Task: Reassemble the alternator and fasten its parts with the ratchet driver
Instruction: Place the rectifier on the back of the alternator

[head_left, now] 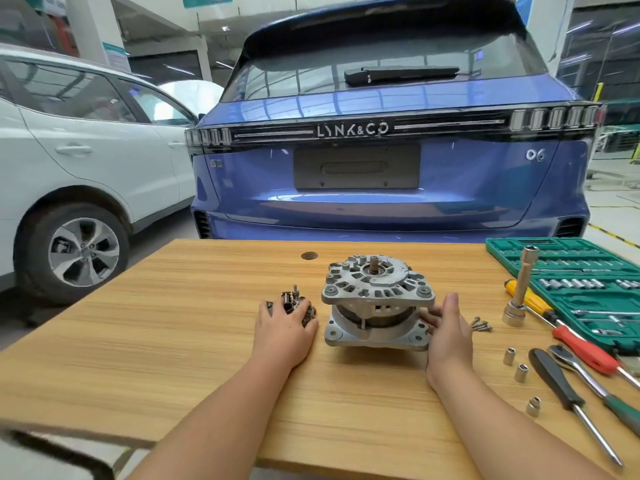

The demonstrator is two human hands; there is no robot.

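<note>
A: Head view, what is on the worktop [180, 341]?

B: The alternator [377, 299] stands approx. in the middle, shaft end up, closer to the far edge than to the near one. The right hand [448, 336] touches its right side, low at the base flange. Thumb points up, fingers go behind the housing, so if it really grasps or only leans there, I cannot tell.

A: And the left hand?

B: The left hand [285, 327] lies over a small dark part [294, 303], just left of the alternator. Fingers are curled around it, so it holds this part.

A: Tools?

B: All at the right edge. An open green socket case [571, 268] sits in the far right corner. In front of it stands an upright socket w/ extension [523, 289]. Some small screws [482, 324] lie btw. the alternator and this extension. Near the right edge: the ratchet driver [588, 379], a red-handle screwdriver [581, 348], a black-handle screwdriver [568, 400], and three loose sockets [521, 373].

A: Behind the worktop?

B: A blue car [388, 168], rear side, and a white car [86, 150] at the left.
</note>
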